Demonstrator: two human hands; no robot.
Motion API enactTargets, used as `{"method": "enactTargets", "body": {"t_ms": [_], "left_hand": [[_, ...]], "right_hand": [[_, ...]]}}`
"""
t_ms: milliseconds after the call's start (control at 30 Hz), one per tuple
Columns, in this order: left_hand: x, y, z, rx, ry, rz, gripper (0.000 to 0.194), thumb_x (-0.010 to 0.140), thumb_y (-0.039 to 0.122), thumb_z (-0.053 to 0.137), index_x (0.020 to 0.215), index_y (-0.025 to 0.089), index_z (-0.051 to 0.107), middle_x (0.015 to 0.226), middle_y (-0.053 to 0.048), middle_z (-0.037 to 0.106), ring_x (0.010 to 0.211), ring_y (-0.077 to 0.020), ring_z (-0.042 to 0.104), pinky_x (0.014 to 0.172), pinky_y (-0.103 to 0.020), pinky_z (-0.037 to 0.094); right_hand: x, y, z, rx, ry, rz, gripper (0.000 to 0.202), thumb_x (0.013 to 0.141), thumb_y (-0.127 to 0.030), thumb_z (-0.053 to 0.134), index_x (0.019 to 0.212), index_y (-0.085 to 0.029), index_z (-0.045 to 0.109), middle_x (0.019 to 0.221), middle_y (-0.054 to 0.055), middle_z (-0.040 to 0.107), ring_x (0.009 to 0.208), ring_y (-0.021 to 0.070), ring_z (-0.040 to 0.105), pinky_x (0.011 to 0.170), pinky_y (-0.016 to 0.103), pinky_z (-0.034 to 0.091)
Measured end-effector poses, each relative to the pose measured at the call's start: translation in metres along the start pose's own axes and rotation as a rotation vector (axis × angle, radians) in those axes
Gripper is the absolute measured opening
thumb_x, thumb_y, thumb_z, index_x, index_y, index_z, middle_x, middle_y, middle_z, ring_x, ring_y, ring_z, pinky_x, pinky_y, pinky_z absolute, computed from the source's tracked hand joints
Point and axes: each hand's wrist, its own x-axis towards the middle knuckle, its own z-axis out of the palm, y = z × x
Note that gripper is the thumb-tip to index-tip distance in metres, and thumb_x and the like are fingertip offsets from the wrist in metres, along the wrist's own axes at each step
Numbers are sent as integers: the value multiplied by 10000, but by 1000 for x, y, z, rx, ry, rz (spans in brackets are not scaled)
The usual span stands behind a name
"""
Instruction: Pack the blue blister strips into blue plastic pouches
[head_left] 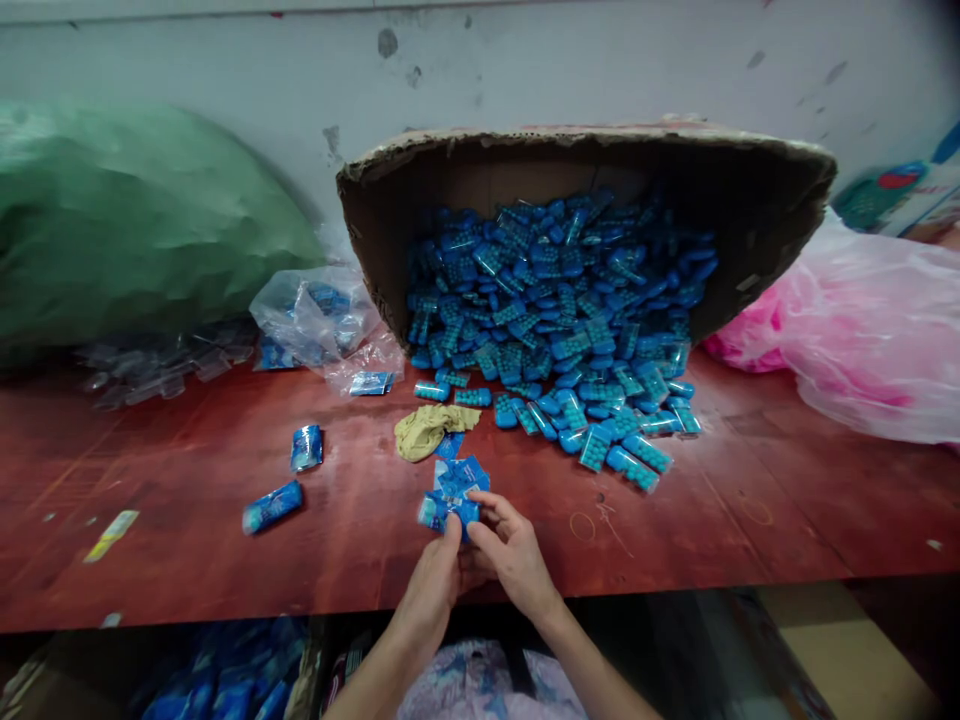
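Observation:
Near the table's front edge, my left hand (pixel 433 580) and my right hand (pixel 519 562) meet around a small blue-labelled plastic container (pixel 444 511). My left thumb presses on its near side, and my right fingers and thumb close on its right end. Just beyond the hands lie several blue printed labels (pixel 466 472). Behind those is a crumpled yellow cloth (pixel 424 432) with a blue label partly under it. To the left, two blue-wrapped containers, one upright-looking (pixel 307 448) and one slanted (pixel 273 507), rest on the table.
A large tipped cardboard box (pixel 375 240) spills blue bead-filled containers (pixel 570 330) onto the red table (pixel 675 530). Left stand a green sack (pixel 142 220), clear plastic sleeves (pixel 172 365) and a clear bag (pixel 307 310). A pink-and-white bag (pixel 870 340) lies right. Below, a box holds blue packs (pixel 225 680).

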Motion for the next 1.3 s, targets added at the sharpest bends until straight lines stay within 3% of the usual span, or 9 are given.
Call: {"method": "enactTargets", "body": {"t_ms": [167, 333, 467, 567, 700, 800, 933, 1067, 1300], "left_hand": [[6, 8, -15, 115, 268, 255, 375, 657, 377, 641, 950, 143, 626, 822, -64, 696, 731, -179, 630, 698, -270, 460], [18, 21, -28, 176, 306, 418, 308, 619, 298, 678, 888, 148, 659, 784, -34, 693, 750, -173, 597, 700, -241, 439], [19, 25, -36, 557, 434, 533, 256, 727, 376, 541, 716, 152, 663, 647, -5, 650, 621, -150, 545, 598, -230, 411], [17, 29, -38, 794, 457, 571, 328, 777, 386, 451, 602, 158, 608, 557, 8, 592, 549, -133, 493, 548, -233, 382], [20, 30, -37, 794, 464, 547, 335, 778, 394, 441, 605, 155, 598, 538, 4, 570, 539, -131, 491, 548, -238, 386], [21, 27, -35, 529, 412, 457, 332, 755, 446, 473, 726, 146, 612, 580, 2, 583, 543, -131, 509, 529, -240, 406], [16, 25, -25, 135, 168, 257, 319, 721, 425, 553, 897, 161, 583, 694, -4, 614, 580, -116, 548, 557, -242, 446], [11, 29, -18, -7, 42, 79, 173, 686, 279, 639, 782, 139, 606, 657, 0, 624, 564, -85, 556, 568, -204, 455], [7, 31, -24, -131, -183, -17, 191, 762, 191, 554, 934, 146, 623, 817, -57, 683, 762, -147, 630, 697, -250, 478]], "right_hand": [[1, 1, 0, 91, 32, 27, 278, 690, -269, 629, 939, -169, 556, 732, -10, 614, 685, 124, 570, 669, 248, 456], [0, 12, 8, 194, 27, 168, 400, 650, -329, 654, 984, -165, 505, 740, 2, 594, 568, 131, 591, 471, 241, 480], [-6, 15, 16, 215, 10, 232, 434, 599, -318, 691, 968, -157, 530, 743, 6, 599, 539, 128, 596, 425, 222, 475], [-13, 16, 19, 146, -30, 192, 397, 643, -277, 664, 1006, -165, 551, 771, 12, 620, 591, 129, 600, 455, 213, 479], [-18, 22, 20, 66, -75, 111, 371, 720, -255, 601, 1076, -198, 515, 837, 15, 623, 616, 121, 595, 472, 206, 477], [-15, 29, 17, 53, -64, 126, 355, 735, -261, 579, 1074, -205, 490, 833, 11, 604, 575, 112, 586, 441, 205, 473], [-12, 27, 9, -117, -28, 40, 317, 760, -225, 543, 1073, -212, 497, 823, 9, 607, 612, 124, 586, 532, 246, 507], [-15, 11, 4, -356, -82, -178, 366, 759, -164, 557, 1119, -225, 522, 1048, 48, 601, 940, 190, 564, 850, 330, 450], [-10, -1, -11, -347, -131, -247, 543, 668, -227, 694, 1172, -281, 501, 1107, 31, 532, 1046, 205, 497, 939, 340, 375]]}}
